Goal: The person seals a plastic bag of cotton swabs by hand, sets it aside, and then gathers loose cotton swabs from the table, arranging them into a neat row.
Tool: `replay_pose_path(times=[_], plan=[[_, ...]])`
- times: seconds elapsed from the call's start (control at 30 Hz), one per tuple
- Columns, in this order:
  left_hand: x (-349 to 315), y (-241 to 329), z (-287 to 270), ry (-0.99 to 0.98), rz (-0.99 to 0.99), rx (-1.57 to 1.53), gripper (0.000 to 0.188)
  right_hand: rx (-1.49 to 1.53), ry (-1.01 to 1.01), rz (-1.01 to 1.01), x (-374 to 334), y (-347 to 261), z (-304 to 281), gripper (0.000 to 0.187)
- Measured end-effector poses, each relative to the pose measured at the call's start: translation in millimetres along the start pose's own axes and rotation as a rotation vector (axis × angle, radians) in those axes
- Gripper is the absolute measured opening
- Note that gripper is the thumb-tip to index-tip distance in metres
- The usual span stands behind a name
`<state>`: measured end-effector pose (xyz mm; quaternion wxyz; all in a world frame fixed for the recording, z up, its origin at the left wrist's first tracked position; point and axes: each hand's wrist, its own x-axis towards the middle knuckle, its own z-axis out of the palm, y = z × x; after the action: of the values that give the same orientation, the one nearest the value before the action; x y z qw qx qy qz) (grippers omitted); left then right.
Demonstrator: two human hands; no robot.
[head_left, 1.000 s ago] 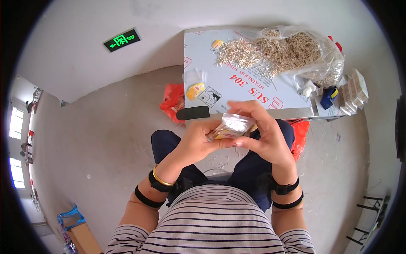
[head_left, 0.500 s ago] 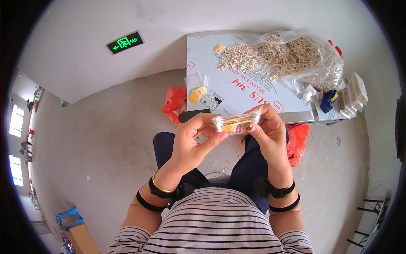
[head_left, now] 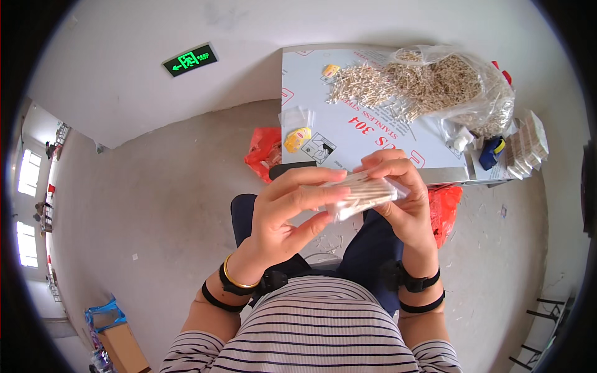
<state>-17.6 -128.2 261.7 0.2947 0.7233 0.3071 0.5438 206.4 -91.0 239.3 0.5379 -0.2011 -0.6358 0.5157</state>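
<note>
Between my two hands, above my lap and just in front of the table edge, is a small clear bag of cotton swabs [head_left: 368, 194]. Its swabs lie side by side, sticks showing through the plastic. My left hand [head_left: 289, 208] closes on the bag's left end, fingertips over it and thumb below. Around the right end, my right hand [head_left: 404, 196] grips with curled fingers on top and the thumb underneath. On the table, a big heap of loose cotton swabs [head_left: 367, 86] spills from a large clear plastic bag [head_left: 491, 102].
The metal-topped table [head_left: 348, 140] carries yellow cards [head_left: 297, 140], clear empty bags [head_left: 297, 116], a blue tape dispenser [head_left: 491, 153] and stacked packs of swabs [head_left: 526, 146]. Red plastic bags [head_left: 264, 149] hang below its edge. A cardboard box [head_left: 124, 348] stands on the floor at the lower left.
The bag of swabs has been turned in my hands; its yellow card faced me before and now the sticks show. My left fingers have come over its top. The whole view has shifted slightly.
</note>
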Motion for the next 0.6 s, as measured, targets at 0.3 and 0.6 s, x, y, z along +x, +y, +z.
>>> replay_pose_path(times=[0.3,0.6], plan=[[0.8,0.9,2.9,-0.008,-0.075,-0.323,0.079,-0.358,0.138,-0.233,-2.6,-2.7,4.6,0.034],[3.5,12.2,-4.8,-0.139,-0.530,-0.658,0.062,-0.664,0.126,-0.551,2.4,-6.7,15.3,0.047]])
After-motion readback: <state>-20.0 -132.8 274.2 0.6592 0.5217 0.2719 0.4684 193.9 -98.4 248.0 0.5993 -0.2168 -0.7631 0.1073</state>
